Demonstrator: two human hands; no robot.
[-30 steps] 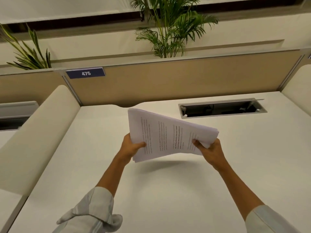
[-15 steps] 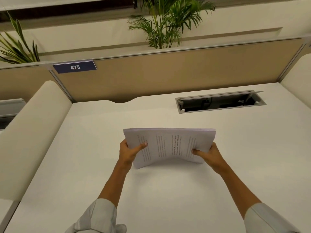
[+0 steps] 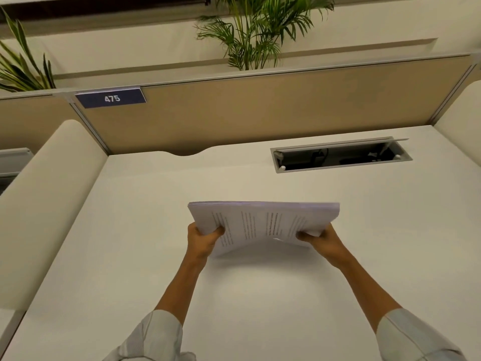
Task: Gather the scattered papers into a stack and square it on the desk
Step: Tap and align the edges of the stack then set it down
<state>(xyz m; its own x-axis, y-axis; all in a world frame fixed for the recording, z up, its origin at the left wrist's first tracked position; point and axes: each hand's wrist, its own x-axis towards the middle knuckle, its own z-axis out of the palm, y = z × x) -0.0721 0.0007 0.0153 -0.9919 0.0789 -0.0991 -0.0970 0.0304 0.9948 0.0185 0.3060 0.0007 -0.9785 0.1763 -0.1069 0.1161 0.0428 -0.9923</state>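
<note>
A stack of white printed papers point(image 3: 263, 224) is held above the middle of the white desk point(image 3: 260, 295), its far edge raised and its near edge sagging toward the desk. My left hand point(image 3: 203, 241) grips the stack's left side, thumb on top. My right hand point(image 3: 322, 239) grips the right side the same way. The sheets' far edges look nearly aligned. A soft shadow lies on the desk under the stack. No loose sheets show elsewhere on the desk.
An open cable tray point(image 3: 341, 156) is cut into the desk at the back right. A tan partition point(image 3: 260, 108) with a blue "475" label point(image 3: 110, 98) closes the back. Cream padded dividers point(image 3: 44, 199) flank both sides. Plants point(image 3: 260, 29) stand behind.
The stack was tilted with its left corner high; both hands have brought it level and lower toward the desk, and the sheets look more aligned.
</note>
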